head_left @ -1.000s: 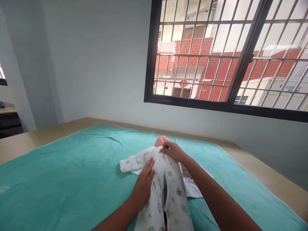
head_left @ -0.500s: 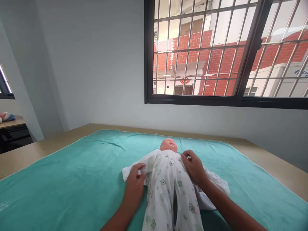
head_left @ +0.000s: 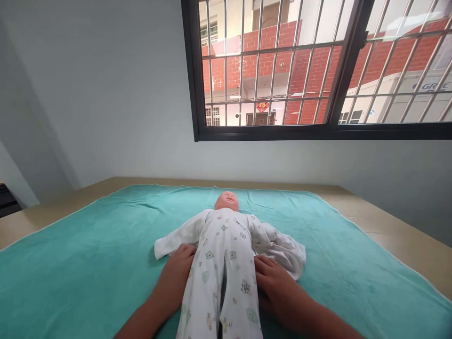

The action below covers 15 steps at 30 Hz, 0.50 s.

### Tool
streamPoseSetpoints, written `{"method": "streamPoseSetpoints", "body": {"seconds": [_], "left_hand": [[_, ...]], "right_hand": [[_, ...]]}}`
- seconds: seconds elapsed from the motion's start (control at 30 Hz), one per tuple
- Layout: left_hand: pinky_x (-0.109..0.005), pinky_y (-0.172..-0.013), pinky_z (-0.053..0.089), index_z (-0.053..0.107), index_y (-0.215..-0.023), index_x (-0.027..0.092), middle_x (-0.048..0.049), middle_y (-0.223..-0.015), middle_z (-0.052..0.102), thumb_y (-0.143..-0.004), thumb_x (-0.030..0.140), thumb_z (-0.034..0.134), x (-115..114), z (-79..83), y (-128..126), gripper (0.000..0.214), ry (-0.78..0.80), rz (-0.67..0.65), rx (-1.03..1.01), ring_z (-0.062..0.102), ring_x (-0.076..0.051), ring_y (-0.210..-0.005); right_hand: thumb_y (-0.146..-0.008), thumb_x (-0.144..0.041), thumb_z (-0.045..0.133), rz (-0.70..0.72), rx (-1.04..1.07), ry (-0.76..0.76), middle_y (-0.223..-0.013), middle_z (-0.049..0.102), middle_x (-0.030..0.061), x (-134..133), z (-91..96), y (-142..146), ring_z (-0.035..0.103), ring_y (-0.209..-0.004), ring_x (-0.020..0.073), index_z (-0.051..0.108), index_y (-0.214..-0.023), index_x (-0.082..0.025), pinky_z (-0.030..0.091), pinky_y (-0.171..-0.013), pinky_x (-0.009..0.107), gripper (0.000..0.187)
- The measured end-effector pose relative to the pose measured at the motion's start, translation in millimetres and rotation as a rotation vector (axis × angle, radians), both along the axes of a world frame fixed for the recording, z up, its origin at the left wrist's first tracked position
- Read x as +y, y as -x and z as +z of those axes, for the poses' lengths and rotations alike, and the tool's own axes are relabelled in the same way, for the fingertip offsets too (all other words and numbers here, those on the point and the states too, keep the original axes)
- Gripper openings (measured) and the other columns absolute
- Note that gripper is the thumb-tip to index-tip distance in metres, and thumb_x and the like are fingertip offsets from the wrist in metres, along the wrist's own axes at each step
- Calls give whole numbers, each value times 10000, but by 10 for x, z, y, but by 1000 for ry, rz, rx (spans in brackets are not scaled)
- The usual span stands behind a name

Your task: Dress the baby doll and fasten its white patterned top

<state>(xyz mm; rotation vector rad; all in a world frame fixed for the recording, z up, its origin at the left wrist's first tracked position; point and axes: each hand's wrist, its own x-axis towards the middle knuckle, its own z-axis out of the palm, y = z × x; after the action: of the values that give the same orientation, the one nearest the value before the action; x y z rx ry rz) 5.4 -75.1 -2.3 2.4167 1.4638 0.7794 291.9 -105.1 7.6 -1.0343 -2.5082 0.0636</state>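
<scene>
A baby doll (head_left: 227,201) lies on its back, its head toward the wall. White baby clothes with a small bear print, a romper (head_left: 226,235) with long legs, cover its body. One plain white sleeve (head_left: 180,238) stretches out to the left; on the right the sleeve and some loose white cloth (head_left: 287,254) lie bunched. My left hand (head_left: 176,270) is closed at the romper's left edge, fingers curled against the cloth. My right hand (head_left: 277,285) is closed at the opposite edge, its fingertips partly hidden by the fabric.
A green cloth (head_left: 88,263) covers most of the wooden table (head_left: 374,212). Beyond the table is a grey wall (head_left: 141,117) with a barred, dark-framed window (head_left: 268,133). A dark object (head_left: 7,200) shows at the far left edge.
Both hands have moved down from the sleeve and chest to the sides of the romper. The left sleeve now lies straighter, and the camera has turned slightly right.
</scene>
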Motion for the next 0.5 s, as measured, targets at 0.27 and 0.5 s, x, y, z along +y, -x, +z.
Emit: {"method": "streamPoseSetpoints", "body": {"seconds": [0.27,0.5], "left_hand": [[-369,-974,486,650,-1206,282,-41,-1265,644,-845,326,588,-104,92,-90,370,208,-80,-507,580,-296,-1138],[-392,-1010,475,610,-1257,256,-55,-1325,612,-885,294,570,-164,101,-168,376,321,-130,-598,574,-291,-1173]], "right_hand": [[-877,-117,545,-78,-15,-48,-1110,719,42,5,-137,103,615,-1124,233,708,-1059,-277,445,-1014,418,292],[-803,-94,602,-111,36,-133,-960,744,31,47,-195,147,667,-970,230,730,-895,-246,484,-952,412,219]]}}
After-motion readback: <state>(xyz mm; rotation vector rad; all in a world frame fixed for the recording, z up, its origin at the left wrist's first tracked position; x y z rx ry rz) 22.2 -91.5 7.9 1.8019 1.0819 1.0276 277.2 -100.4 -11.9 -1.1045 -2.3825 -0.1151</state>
